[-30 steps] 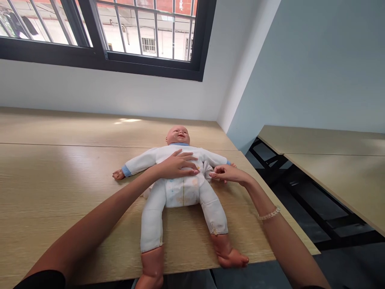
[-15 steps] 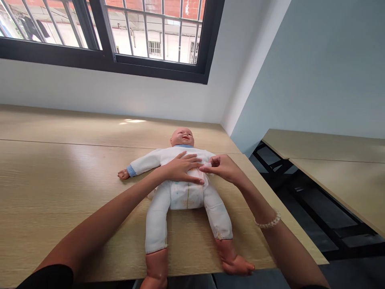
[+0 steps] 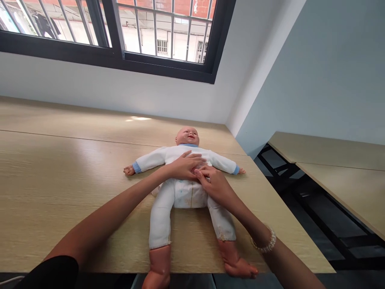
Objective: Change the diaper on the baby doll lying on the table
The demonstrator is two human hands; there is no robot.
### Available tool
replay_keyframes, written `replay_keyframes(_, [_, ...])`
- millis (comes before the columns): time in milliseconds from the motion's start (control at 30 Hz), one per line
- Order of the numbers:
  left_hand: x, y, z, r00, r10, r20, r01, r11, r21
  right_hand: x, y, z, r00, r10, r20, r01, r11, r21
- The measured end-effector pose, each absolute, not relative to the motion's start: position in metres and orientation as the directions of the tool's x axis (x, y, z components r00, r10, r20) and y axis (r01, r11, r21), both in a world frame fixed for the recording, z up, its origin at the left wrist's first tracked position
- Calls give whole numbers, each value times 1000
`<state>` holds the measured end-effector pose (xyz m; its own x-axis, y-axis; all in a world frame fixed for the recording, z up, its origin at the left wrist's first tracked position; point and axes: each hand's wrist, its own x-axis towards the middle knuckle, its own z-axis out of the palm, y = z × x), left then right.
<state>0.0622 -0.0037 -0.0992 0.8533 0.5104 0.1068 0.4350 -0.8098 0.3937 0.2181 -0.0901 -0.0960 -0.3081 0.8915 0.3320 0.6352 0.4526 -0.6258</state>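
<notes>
A baby doll (image 3: 177,154) in a white suit with blue collar and cuffs lies on its back on the table, its feet toward me. Around its hips is a white diaper (image 3: 189,196) with a line down the front. My left hand (image 3: 188,165) lies flat across the doll's belly at the diaper's upper edge, fingers stretched out. Against its fingertips and thumb, my right hand (image 3: 212,178) is closed in a pinch at the diaper's front waist. The pinched part of the diaper is mostly hidden by the fingers.
The light wooden table (image 3: 75,180) ends at a right-hand edge, past which a second table (image 3: 339,180) on a black frame stands. The doll's feet reach the near edge. Behind are a white wall (image 3: 144,94) and a barred window (image 3: 168,70).
My right hand has moved left and in, from beside the doll's chest to the diaper's front, against my left hand. The doll's arm on the right now shows fully. The view has shifted slightly.
</notes>
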Motion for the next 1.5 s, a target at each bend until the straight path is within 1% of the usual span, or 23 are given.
replay_keyframes(67, [60,-4,-95,862,494,111,408,-807,426,220,-96,-100,-336,870,360,595,493,-635])
replay_keyframes(167, [41,-12,-78,837,529,137,385,-748,541,225,-103,-105,-346,863,367,547,504,-669])
replay_keyframes(233, [16,-19,-66,776,610,160,397,-670,627,229,-106,-106,-358,850,386,514,524,-679])
replay_keyframes(300, [-15,-25,-57,692,704,162,424,-577,698,233,-108,-105,-366,822,437,499,570,-653])
replay_keyframes(333, [-31,-27,-56,651,746,143,444,-527,724,235,-109,-103,-365,804,470,500,595,-629])
replay_keyframes(400, [-59,-31,-59,591,805,46,508,-416,754,239,-109,-99,-345,771,535,515,632,-578])
replay_keyframes(500, [-83,-37,-74,601,783,-157,587,-300,752,242,-106,-91,-296,752,589,541,640,-545])
replay_keyframes(567, [-85,-42,-88,616,758,-213,624,-305,719,241,-102,-87,-289,752,592,551,636,-540])
replay_keyframes(633, [-79,-45,-100,599,779,-185,649,-337,682,236,-98,-83,-327,742,586,546,654,-524])
replay_keyframes(767, [-63,-45,-119,566,824,27,624,-449,640,216,-87,-69,-450,680,579,475,731,-490])
replay_keyframes(833, [-61,-43,-122,533,840,103,571,-447,688,201,-80,-62,-516,659,547,409,751,-518])
replay_keyframes(900, [-63,-42,-122,466,877,116,474,-358,804,184,-71,-57,-577,665,474,374,731,-571])
replay_keyframes(967, [-65,-43,-119,411,905,107,325,-256,911,166,-63,-57,-620,703,347,421,672,-609])
replay_keyframes(1000, [-66,-44,-117,397,912,106,247,-218,944,158,-59,-59,-628,726,281,472,642,-604])
replay_keyframes(1033, [-65,-46,-115,392,914,104,179,-187,966,150,-55,-61,-623,750,222,533,616,-580])
replay_keyframes(1100, [-62,-50,-112,377,920,103,87,-146,985,138,-49,-65,-582,799,153,662,574,-482])
replay_keyframes(1167, [-57,-54,-110,333,937,102,55,-128,990,131,-44,-69,-524,842,131,765,533,-361])
replay_keyframes(1200, [-56,-55,-109,306,947,102,52,-123,991,130,-42,-70,-506,853,124,791,517,-327])
replay_keyframes(1233, [-55,-56,-109,282,954,100,49,-118,992,131,-39,-72,-498,859,119,798,508,-323])
replay_keyframes(1300, [-56,-56,-110,260,963,74,43,-88,995,136,-34,-74,-491,862,124,770,496,-401])
replay_keyframes(1367, [-57,-54,-113,273,962,23,35,-34,999,142,-29,-76,-477,872,112,712,458,-533])
replay_keyframes(1433, [-58,-53,-117,302,953,-21,10,19,1000,147,-25,-77,-473,879,66,656,401,-639])
replay_keyframes(1500, [-57,-52,-120,330,944,-31,-39,46,998,151,-22,-79,-505,863,12,593,357,-722])
